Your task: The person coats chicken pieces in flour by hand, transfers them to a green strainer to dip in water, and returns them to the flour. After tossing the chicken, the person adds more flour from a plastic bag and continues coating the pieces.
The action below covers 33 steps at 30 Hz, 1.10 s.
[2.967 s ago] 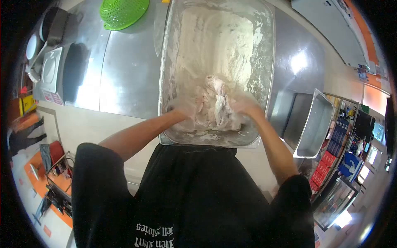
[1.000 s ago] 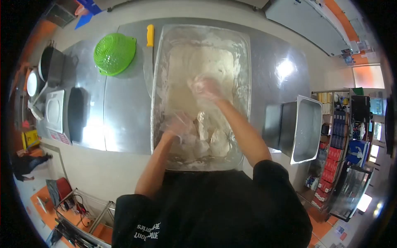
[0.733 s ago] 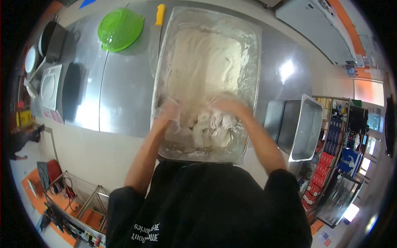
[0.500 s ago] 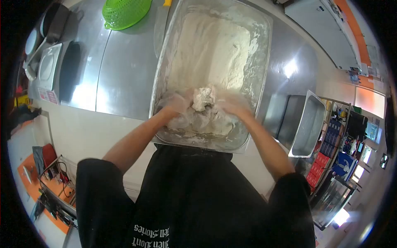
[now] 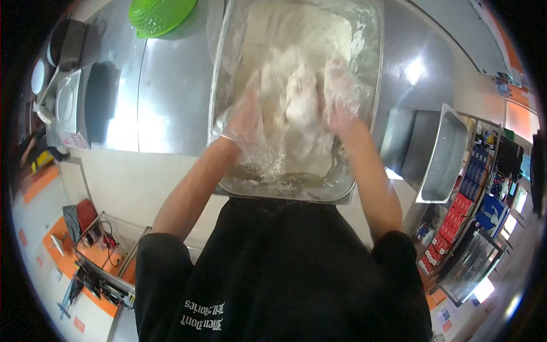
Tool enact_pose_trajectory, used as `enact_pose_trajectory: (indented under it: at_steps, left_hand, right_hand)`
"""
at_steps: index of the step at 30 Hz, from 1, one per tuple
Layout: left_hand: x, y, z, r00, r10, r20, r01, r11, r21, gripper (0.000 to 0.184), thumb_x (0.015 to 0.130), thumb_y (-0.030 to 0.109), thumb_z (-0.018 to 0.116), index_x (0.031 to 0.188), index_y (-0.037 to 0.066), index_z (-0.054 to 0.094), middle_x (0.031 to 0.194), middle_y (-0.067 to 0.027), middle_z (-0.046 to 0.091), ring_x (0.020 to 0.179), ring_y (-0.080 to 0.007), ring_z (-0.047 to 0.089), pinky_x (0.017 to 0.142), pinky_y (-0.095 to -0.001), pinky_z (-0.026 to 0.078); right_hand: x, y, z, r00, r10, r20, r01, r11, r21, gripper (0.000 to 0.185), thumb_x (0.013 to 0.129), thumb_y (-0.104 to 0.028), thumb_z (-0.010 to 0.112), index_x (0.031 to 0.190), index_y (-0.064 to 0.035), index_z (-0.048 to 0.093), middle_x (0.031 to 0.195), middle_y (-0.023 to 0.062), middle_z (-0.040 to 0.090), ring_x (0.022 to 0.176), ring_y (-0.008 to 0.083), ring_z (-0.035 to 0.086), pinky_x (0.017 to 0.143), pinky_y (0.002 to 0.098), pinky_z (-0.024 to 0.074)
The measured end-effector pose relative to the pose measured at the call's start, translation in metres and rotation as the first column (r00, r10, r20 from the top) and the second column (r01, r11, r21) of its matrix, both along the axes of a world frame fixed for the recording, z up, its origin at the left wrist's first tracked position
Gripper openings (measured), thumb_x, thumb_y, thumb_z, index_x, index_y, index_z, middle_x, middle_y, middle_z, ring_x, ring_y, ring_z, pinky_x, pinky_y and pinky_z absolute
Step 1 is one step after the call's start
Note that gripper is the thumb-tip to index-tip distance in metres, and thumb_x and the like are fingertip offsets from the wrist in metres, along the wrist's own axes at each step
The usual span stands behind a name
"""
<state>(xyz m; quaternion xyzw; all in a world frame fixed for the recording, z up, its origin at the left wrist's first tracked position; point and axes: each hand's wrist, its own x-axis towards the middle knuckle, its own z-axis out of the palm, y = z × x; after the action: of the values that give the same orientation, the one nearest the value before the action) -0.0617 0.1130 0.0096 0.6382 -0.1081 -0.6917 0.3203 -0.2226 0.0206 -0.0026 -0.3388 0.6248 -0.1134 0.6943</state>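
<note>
A large metal tray [image 5: 215, 91] holds pale flour [image 5: 319, 25]. Between my hands lie flour-coated lumps [image 5: 302, 94], whose kind I cannot make out under the coating. My left hand [image 5: 245, 117], in a clear plastic glove, is at the left side of the tray, its fingers stretched forward and blurred. Right of the lumps, my right hand [image 5: 342, 97] wears a similar glove dusted with flour. Its fingers reach forward into the flour, apart from the left hand. Neither hand visibly grips a lump.
A green colander [image 5: 162, 17] stands on the steel counter [image 5: 176, 97] at the upper left. Farther left is a kitchen scale [image 5: 68, 102]. To the right of the tray sits a deep metal pan [image 5: 439, 154]. Shelves with red boxes [image 5: 447, 228] are beyond it.
Both hands have moved forward and apart from the clump they were gathered around near the tray's front. The coated lumps now lie farther forward. The view has shifted slightly.
</note>
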Motion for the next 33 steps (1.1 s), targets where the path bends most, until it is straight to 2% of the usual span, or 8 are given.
enact_pose_trajectory:
  at_steps: [4, 7, 17, 21, 25, 28, 31, 33]
  left_hand:
    - [0.021, 0.012, -0.022, 0.461, -0.616, 0.639, 0.765, 0.641, 0.065, 0.06, 0.092, 0.038, 0.038, 0.139, 0.004, 0.024, 0.131, -0.0159, 0.043, 0.123, -0.0269, 0.037, 0.098, -0.0434, 0.033]
    - [0.001, 0.048, -0.033, 0.127, -0.73, 0.671, 0.92, 0.339, 0.195, 0.059, 0.092, 0.04, 0.036, 0.138, 0.004, 0.026, 0.131, -0.0152, 0.044, 0.121, -0.0263, 0.04, 0.096, -0.0425, 0.035]
    - [-0.058, 0.026, -0.029, 0.651, -0.552, 0.52, 0.59, 0.8, 0.111, 0.059, 0.095, 0.046, 0.03, 0.136, 0.004, 0.032, 0.13, -0.013, 0.046, 0.113, -0.0245, 0.049, 0.09, -0.0395, 0.04]
    - [-0.024, 0.012, -0.012, 0.754, -0.109, 0.648, 0.435, 0.822, -0.368, 0.056, 0.095, 0.041, 0.028, 0.138, 0.005, 0.028, 0.129, -0.0129, 0.048, 0.116, -0.0246, 0.048, 0.102, -0.0383, 0.032]
    - [0.031, -0.053, -0.021, 0.343, 0.126, 0.931, 0.655, 0.679, -0.333, 0.046, 0.087, 0.022, 0.045, 0.128, 0.0, 0.043, 0.12, -0.016, 0.052, 0.113, -0.026, 0.048, 0.095, -0.0359, 0.039]
    - [0.039, -0.109, -0.053, 0.422, -0.089, 0.902, 0.569, 0.801, -0.187, 0.043, 0.078, 0.017, 0.053, 0.118, 0.0, 0.053, 0.112, -0.0176, 0.057, 0.105, -0.0295, 0.054, 0.089, -0.0391, 0.042]
    - [0.068, -0.124, -0.153, -0.516, -0.033, 0.856, 0.816, 0.287, 0.503, 0.041, 0.076, 0.015, 0.054, 0.114, 0.0, 0.054, 0.107, -0.0196, 0.058, 0.099, -0.0314, 0.058, 0.081, -0.0432, 0.046]
    - [0.044, -0.113, -0.155, -0.625, -0.112, 0.772, 0.707, 0.338, 0.621, 0.036, 0.077, 0.017, 0.054, 0.107, -0.001, 0.058, 0.1, -0.0211, 0.06, 0.095, -0.0308, 0.059, 0.08, -0.0431, 0.046]
  right_hand:
    - [-0.021, -0.01, 0.007, 0.522, 0.587, -0.618, -0.8, 0.589, -0.116, 0.046, 0.092, -0.04, 0.045, 0.121, -0.0057, 0.052, 0.122, 0.0088, 0.053, 0.113, 0.0203, 0.05, 0.098, 0.0348, 0.0378]
    - [-0.08, 0.04, -0.076, 0.603, 0.614, -0.51, -0.797, 0.499, -0.342, 0.051, 0.09, -0.042, 0.047, 0.129, -0.009, 0.047, 0.129, 0.0092, 0.049, 0.122, 0.015, 0.042, 0.103, 0.0278, 0.0282]
    - [-0.023, 0.049, -0.091, 0.995, 0.046, 0.084, -0.051, 0.997, 0.057, 0.044, 0.093, -0.037, 0.041, 0.127, -0.0096, 0.047, 0.118, 0.0144, 0.054, 0.106, 0.0197, 0.052, 0.085, 0.0321, 0.0438]
    - [-0.018, 0.007, -0.018, 0.988, 0.104, 0.111, -0.087, 0.985, -0.149, 0.042, 0.093, -0.035, 0.037, 0.124, -0.0092, 0.048, 0.113, 0.0127, 0.054, 0.1, 0.0219, 0.053, 0.08, 0.036, 0.0449]
    - [-0.002, -0.078, -0.023, 0.572, 0.014, -0.82, -0.816, -0.091, -0.571, 0.039, 0.091, -0.029, 0.042, 0.124, -0.0086, 0.048, 0.109, 0.0122, 0.056, 0.1, 0.0247, 0.052, 0.082, 0.0391, 0.0432]
    - [0.048, -0.118, -0.008, 0.673, 0.532, -0.513, -0.739, 0.49, -0.462, 0.037, 0.091, -0.037, 0.044, 0.119, -0.0123, 0.052, 0.104, 0.0122, 0.058, 0.097, 0.0257, 0.055, 0.081, 0.0392, 0.0441]
    - [0.074, -0.102, -0.113, 0.759, 0.479, -0.441, -0.622, 0.337, -0.706, 0.037, 0.09, -0.039, 0.045, 0.115, -0.014, 0.055, 0.101, 0.0134, 0.059, 0.097, 0.0265, 0.057, 0.084, 0.0392, 0.0445]
    - [0.064, -0.102, -0.131, 0.594, 0.553, -0.584, -0.738, 0.087, -0.669, 0.038, 0.088, -0.041, 0.046, 0.109, -0.0112, 0.058, 0.105, 0.0154, 0.059, 0.098, 0.0286, 0.057, 0.087, 0.0408, 0.0431]
